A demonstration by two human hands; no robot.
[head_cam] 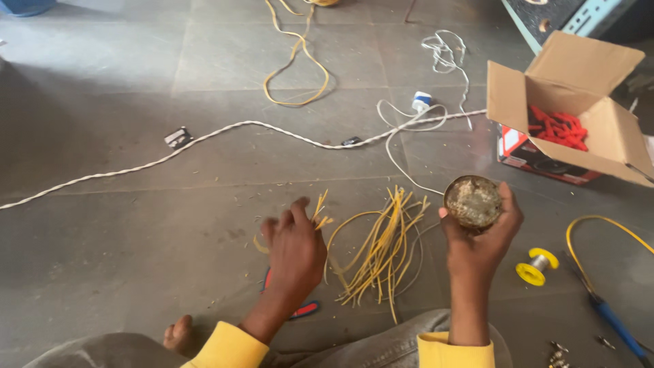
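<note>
My right hand (480, 238) holds a small round tin (473, 202) upright, its open top showing a grainy brownish paste. My left hand (294, 249) hovers over the grey floor with its fingers closed around a few short yellow wires (320, 211) whose ends stick out above the fingertips. Between the two hands lies a loose bundle of yellow wires (381, 249) on the floor. Yellow sleeve cuffs show at both wrists.
An open cardboard box (606, 129) with red parts (560, 127) stands at the right. A yellow solder spool (537, 266), a blue-handled tool (616, 327), a twisted white cord (204, 140), a white plug (422, 102) and a yellow cable loop (296, 68) lie around.
</note>
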